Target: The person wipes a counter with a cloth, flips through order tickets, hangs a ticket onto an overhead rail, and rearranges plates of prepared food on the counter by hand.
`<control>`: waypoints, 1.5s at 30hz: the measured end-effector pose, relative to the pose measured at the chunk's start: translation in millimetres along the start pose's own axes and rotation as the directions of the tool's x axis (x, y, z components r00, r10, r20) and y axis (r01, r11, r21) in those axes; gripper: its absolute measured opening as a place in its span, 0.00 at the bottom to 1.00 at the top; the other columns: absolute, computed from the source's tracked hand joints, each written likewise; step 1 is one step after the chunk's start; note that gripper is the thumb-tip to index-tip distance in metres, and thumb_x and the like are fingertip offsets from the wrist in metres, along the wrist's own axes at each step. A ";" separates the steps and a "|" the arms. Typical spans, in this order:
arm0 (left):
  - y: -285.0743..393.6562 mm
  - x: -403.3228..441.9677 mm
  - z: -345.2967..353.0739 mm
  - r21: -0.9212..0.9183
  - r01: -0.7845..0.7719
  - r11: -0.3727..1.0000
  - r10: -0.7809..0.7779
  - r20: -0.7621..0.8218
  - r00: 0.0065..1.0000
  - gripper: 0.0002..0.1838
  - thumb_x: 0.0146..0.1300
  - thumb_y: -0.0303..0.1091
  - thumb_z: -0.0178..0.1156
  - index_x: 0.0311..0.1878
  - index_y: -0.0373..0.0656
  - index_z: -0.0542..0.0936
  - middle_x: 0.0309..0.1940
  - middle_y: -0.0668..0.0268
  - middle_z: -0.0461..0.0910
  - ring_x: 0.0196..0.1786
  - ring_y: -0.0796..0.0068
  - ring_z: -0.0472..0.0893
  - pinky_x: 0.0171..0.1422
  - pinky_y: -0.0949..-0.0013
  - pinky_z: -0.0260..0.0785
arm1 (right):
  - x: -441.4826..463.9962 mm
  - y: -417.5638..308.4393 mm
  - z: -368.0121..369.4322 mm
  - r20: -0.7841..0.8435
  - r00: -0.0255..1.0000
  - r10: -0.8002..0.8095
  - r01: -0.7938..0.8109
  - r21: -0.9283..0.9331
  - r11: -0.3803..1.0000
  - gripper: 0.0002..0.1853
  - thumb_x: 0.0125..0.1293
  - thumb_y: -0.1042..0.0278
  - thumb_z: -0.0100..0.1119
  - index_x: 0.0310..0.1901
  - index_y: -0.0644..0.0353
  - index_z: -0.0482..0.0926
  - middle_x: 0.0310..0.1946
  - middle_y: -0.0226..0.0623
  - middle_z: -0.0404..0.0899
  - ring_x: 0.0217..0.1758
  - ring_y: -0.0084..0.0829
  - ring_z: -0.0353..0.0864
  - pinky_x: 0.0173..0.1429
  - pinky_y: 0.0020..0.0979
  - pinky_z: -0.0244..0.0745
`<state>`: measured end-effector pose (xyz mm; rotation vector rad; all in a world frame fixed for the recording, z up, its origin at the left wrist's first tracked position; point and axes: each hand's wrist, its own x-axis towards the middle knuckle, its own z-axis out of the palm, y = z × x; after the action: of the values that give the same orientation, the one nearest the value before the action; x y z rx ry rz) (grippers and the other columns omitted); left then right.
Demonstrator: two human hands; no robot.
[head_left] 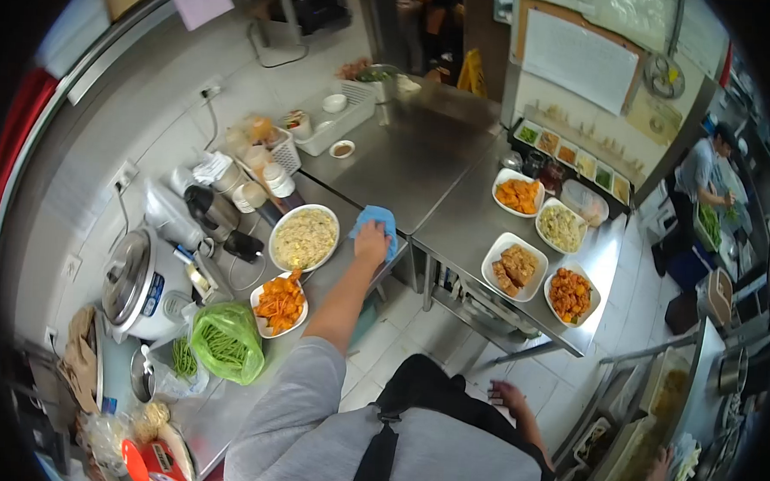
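My left hand (370, 242) is closed over a blue cloth (377, 221), pressing it on the steel counter edge. Left of the cloth stands a white oval bowl of fried rice (305, 239), and nearer me is a white dish of orange-sauced food (280, 305). My right hand (507, 395) hangs low at my side, fingers apart, holding nothing. On the right-hand counter are a dish of brown pieces (514, 265), a dish of red-sauced cubes (570, 294), another orange-sauced dish (518, 193) and a pale rice dish (562, 228).
A green bag of beans (228, 341), a rice cooker (134, 281) and several bottles (276, 177) crowd the left side. A condiment rack (573, 163) lines the right wall. One co-worker (702, 168) handles greens at far right; another person's hand (657, 469) shows lower right.
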<state>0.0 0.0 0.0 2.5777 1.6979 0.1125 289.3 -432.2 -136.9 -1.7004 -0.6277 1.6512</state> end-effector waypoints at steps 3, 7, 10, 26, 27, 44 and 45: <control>1.3 45.2 -0.8 -0.036 0.059 0.998 -0.060 -0.052 0.997 0.20 0.68 0.49 0.45 0.51 0.43 0.74 0.52 0.53 0.76 0.56 0.56 0.74 0.54 0.54 0.69 | 13.4 -98.9 35.3 0.045 0.992 -0.116 0.112 0.090 0.990 0.19 0.69 0.58 0.49 0.58 0.54 0.73 0.42 0.32 0.79 0.40 0.24 0.78 0.42 0.28 0.76; 57.4 25.1 24.8 -0.466 -0.083 0.881 0.114 0.039 0.993 0.23 0.70 0.47 0.40 0.42 0.38 0.77 0.34 0.49 0.80 0.36 0.48 0.79 0.43 0.50 0.70 | -24.0 -216.0 45.6 0.159 0.973 -0.170 0.136 0.203 0.970 0.27 0.68 0.54 0.51 0.65 0.54 0.64 0.54 0.37 0.73 0.51 0.29 0.76 0.54 0.35 0.74; 125.0 -37.9 -17.7 -0.706 -0.186 0.684 0.253 -0.010 0.968 0.19 0.69 0.45 0.46 0.39 0.38 0.78 0.25 0.49 0.78 0.31 0.49 0.79 0.36 0.52 0.69 | -20.1 -269.0 76.3 0.150 0.970 -0.192 0.106 0.452 0.886 0.30 0.68 0.52 0.52 0.68 0.53 0.58 0.57 0.38 0.70 0.57 0.32 0.72 0.60 0.42 0.71; 140.7 71.4 -111.8 -0.925 -0.208 0.317 0.702 0.081 0.708 0.08 0.62 0.33 0.60 0.36 0.37 0.81 0.31 0.66 0.80 0.37 0.78 0.79 0.44 0.74 0.70 | 24.5 -368.8 87.4 -0.456 0.800 -0.390 0.562 0.338 0.755 0.06 0.62 0.67 0.63 0.36 0.58 0.77 0.26 0.20 0.75 0.26 0.14 0.71 0.31 0.20 0.67; 142.7 75.7 -105.2 -0.956 -0.109 0.274 0.689 0.116 0.715 0.08 0.63 0.33 0.59 0.36 0.37 0.81 0.31 0.67 0.80 0.36 0.79 0.79 0.44 0.75 0.70 | 20.7 -369.4 85.8 -0.482 0.780 -0.399 0.571 0.287 0.769 0.07 0.61 0.66 0.63 0.35 0.58 0.76 0.26 0.21 0.75 0.26 0.14 0.71 0.31 0.20 0.67; 153.3 167.6 -25.4 -0.940 -0.039 0.339 0.553 0.166 0.816 0.11 0.68 0.34 0.53 0.47 0.39 0.79 0.29 0.69 0.78 0.32 0.82 0.76 0.39 0.78 0.71 | 12.0 -360.3 67.9 -0.403 0.722 -0.563 0.558 -0.142 0.817 0.49 0.51 0.74 0.62 0.70 0.55 0.41 0.56 0.52 0.66 0.57 0.39 0.72 0.60 0.33 0.68; 150.1 172.3 -20.2 -0.940 -0.036 0.341 0.532 0.161 0.832 0.11 0.68 0.34 0.53 0.47 0.39 0.79 0.29 0.70 0.78 0.32 0.82 0.76 0.39 0.78 0.71 | 12.2 -361.1 67.5 -0.394 0.732 -0.556 0.546 -0.149 0.824 0.47 0.51 0.74 0.63 0.69 0.55 0.44 0.55 0.51 0.67 0.57 0.39 0.72 0.59 0.33 0.68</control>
<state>203.3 99.1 38.3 1.7410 0.5946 0.3329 264.6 -177.3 126.7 -1.6036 -0.8347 0.8208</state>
